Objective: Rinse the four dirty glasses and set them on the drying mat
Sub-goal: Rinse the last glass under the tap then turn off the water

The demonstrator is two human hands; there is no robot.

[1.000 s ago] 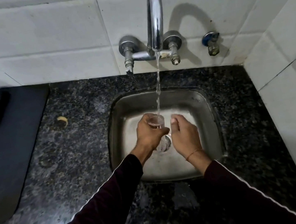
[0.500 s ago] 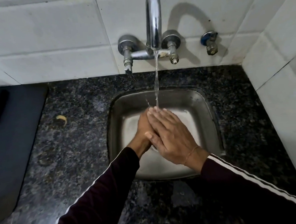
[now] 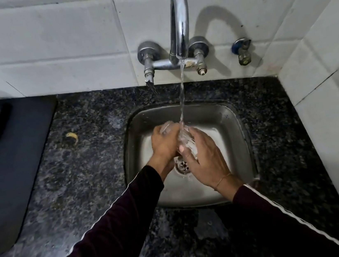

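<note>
Fingers (image 3: pixel 166 138) of the left hand (image 3: pixel 164 145) curl round a clear glass (image 3: pixel 167 127), rim tilted up-left past the knuckles. The right hand (image 3: pixel 206 162) wraps the other side, its fingers (image 3: pixel 188 147) lying along the glass wall and rubbing it, thumb tip low by the base. Whether those fingers truly clamp or only press, cannot tell for sure; they look curved onto the glass. The water stream (image 3: pixel 182 100) from the tap spout (image 3: pixel 179 19) lands right between the two sets of fingers, on the glass side. All of it is held over the steel sink (image 3: pixel 239 140), above the drain (image 3: pixel 183 165).

To do it well: keep the left grip firm since wet glass is likely slippery, turn the glass so the stream hits every side and the inside, keep it low in the basin to cut splash.

Versus half a second ago: the right hand was flat over the left, hiding the glass; now it has slid down to the side and the glass shows. A second ago the glass stood upright, filling under the stream.

The dark drying mat (image 3: pixel 14 170) lies well left of the fingers on the granite tabletop (image 3: pixel 85 182); no glasses visible on it.
</note>
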